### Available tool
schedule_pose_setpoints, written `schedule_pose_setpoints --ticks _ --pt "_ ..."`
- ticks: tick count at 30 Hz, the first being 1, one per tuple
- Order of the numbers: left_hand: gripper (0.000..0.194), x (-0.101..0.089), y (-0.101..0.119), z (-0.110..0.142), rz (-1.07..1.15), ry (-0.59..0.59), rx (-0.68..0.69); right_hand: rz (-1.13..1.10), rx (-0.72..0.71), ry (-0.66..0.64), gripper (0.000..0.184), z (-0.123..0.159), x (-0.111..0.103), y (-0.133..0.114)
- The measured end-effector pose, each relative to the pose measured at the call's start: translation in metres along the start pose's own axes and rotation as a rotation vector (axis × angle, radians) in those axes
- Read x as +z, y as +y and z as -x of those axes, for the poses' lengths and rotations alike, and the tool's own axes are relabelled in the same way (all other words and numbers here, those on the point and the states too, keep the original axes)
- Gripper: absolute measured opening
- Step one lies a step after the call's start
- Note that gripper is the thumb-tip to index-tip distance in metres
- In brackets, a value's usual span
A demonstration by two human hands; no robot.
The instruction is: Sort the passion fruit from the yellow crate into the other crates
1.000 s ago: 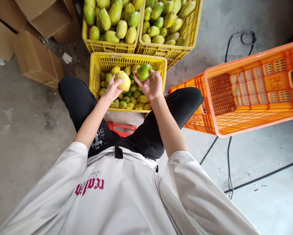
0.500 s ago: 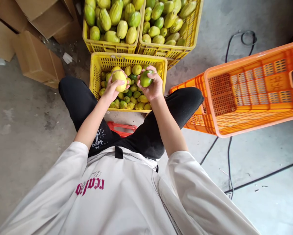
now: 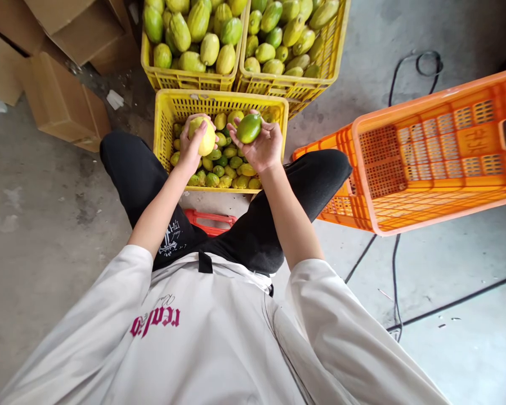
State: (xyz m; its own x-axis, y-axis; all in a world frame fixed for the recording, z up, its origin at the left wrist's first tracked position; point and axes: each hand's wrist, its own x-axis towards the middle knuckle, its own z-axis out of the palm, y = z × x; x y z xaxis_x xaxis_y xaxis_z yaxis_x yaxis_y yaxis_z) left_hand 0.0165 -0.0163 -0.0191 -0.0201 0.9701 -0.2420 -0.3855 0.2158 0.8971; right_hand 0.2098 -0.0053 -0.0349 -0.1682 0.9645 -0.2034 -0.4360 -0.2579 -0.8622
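My left hand (image 3: 190,147) is closed around a smooth yellow oval fruit (image 3: 205,136), with the thumb lying across its near side. The green oval fruit (image 3: 249,129) rests in my right hand (image 3: 264,147), palm turned up and fingers loosely curled under and beside it. Both hands are above the near yellow crate (image 3: 162,135), a little apart from each other. Inside that crate lie many smaller-looking yellow and green fruits (image 3: 231,169), partly hidden by my hands. The exact kind of fruit is not certain.
Beyond the near crate stand two yellow crates (image 3: 193,80) (image 3: 295,90) heaped with fruit. An orange crate (image 3: 442,152) lies at the right, with black cables (image 3: 396,292) on the floor. Cardboard boxes (image 3: 62,101) are at the upper left. A red plastic piece (image 3: 210,222) shows between my legs.
My right hand has opened its grip and turned palm up, so more of the green fruit shows. My left hand has rolled slightly, with the yellow fruit still in it.
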Motion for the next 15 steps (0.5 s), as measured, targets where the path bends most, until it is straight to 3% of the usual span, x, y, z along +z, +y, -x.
schedule_pose_setpoints --ticks 4,10,15 --pt "0.05 -0.01 -0.015 -0.016 -0.032 0.028 0.049 -0.155 0.057 0.093 0.042 0.005 0.011 -0.002" --pt "0.034 -0.022 -0.029 -0.024 0.016 -0.115 0.072 -0.199 0.068 0.17 0.051 0.001 0.005 0.004" --pt "0.067 -0.021 -0.034 -0.023 -0.062 -0.145 0.168 -0.121 0.061 0.099 0.052 -0.002 -0.001 0.011"
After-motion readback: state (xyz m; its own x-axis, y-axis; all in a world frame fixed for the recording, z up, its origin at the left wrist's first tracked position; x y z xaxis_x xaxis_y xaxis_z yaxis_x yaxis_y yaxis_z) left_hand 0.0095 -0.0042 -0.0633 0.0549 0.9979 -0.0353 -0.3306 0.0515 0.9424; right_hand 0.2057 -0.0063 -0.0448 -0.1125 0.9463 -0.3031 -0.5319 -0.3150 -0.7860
